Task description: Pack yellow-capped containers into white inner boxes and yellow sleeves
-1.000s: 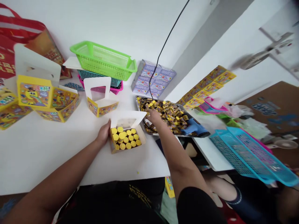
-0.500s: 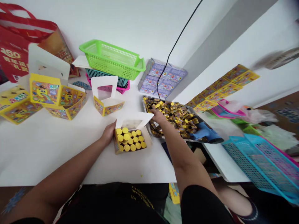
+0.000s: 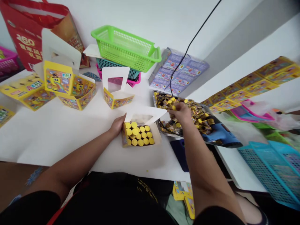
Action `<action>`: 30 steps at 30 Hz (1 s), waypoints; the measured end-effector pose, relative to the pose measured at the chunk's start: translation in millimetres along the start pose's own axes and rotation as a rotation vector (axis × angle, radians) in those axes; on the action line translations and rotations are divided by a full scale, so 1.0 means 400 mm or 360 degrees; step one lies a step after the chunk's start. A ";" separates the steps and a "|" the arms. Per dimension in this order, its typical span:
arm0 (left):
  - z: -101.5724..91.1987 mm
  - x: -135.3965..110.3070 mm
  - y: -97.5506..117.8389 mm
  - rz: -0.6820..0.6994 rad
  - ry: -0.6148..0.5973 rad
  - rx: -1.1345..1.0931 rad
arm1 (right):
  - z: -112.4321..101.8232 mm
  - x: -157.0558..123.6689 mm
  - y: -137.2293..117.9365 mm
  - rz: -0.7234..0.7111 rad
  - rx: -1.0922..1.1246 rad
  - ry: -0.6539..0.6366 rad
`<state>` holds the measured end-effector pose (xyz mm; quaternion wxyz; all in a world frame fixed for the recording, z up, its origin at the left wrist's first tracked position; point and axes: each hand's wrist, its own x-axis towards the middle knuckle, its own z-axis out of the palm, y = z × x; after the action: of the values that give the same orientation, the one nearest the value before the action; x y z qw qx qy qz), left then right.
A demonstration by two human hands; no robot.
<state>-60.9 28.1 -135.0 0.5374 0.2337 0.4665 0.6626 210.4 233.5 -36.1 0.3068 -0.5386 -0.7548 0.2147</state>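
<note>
An open yellow printed box with a white window lid stands on the white table, packed with upright yellow-capped tubes. My left hand is against the box's left side. My right hand is bent down over a metal tray heaped with loose yellow-capped tubes. One yellow cap lies at its fingertips, and I cannot tell whether it is held.
A green basket sits on teal and pink baskets behind the box. Printed yellow box pieces stand at left, lilac cartons at the back. A blue tool lies by the tray. A black cable drops into the tray.
The whole view has shifted right and slightly upward. My right hand has moved a little farther right over the tray, while my left hand remains at the box.
</note>
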 end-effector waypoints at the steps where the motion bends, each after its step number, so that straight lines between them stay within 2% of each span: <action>1: 0.001 -0.001 0.000 -0.0008 0.0013 -0.0001 | -0.037 -0.038 -0.018 -0.0034 0.0198 -0.0039; 3: 0.003 -0.004 -0.001 -0.0018 0.0028 0.0010 | -0.094 -0.130 -0.062 -0.0177 0.0449 -0.0278; 5: 0.004 -0.007 -0.001 -0.0023 0.0038 0.0021 | -0.106 -0.223 -0.113 -0.0271 0.0517 -0.0577; 7: 0.005 -0.010 0.000 -0.0009 0.0056 0.0024 | -0.067 -0.293 -0.163 -0.0299 0.0432 -0.0777; 8: 0.006 -0.012 0.001 0.0002 0.0064 0.0028 | -0.034 -0.315 -0.185 -0.0306 0.0348 -0.0806; 12: 0.007 -0.016 0.012 -0.0005 0.0039 0.0058 | 0.110 -0.331 -0.239 -0.0299 -0.0083 -0.0610; 15: 0.007 -0.015 0.014 -0.0016 0.0021 0.0031 | 0.168 -0.319 -0.255 -0.0162 -0.0320 -0.0546; 18: 0.005 -0.010 0.008 0.0005 0.0022 0.0017 | 0.190 -0.322 -0.262 -0.0055 -0.0403 -0.0531; 21: 0.001 -0.008 0.001 0.0023 0.0028 0.0027 | 0.202 -0.334 -0.257 -0.0073 -0.0340 -0.0492; 27: 0.001 -0.011 0.002 0.0003 0.0020 -0.0005 | 0.200 -0.358 -0.225 -0.0012 0.0226 -0.0575; 30: 0.004 -0.014 0.007 -0.0010 0.0031 0.0002 | 0.198 -0.371 -0.214 -0.0032 0.0326 -0.0546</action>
<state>-59.3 23.5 -130.6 0.5347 0.2263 0.4728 0.6629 131.5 65.7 -71.6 0.2290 -0.4524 -0.7756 0.3759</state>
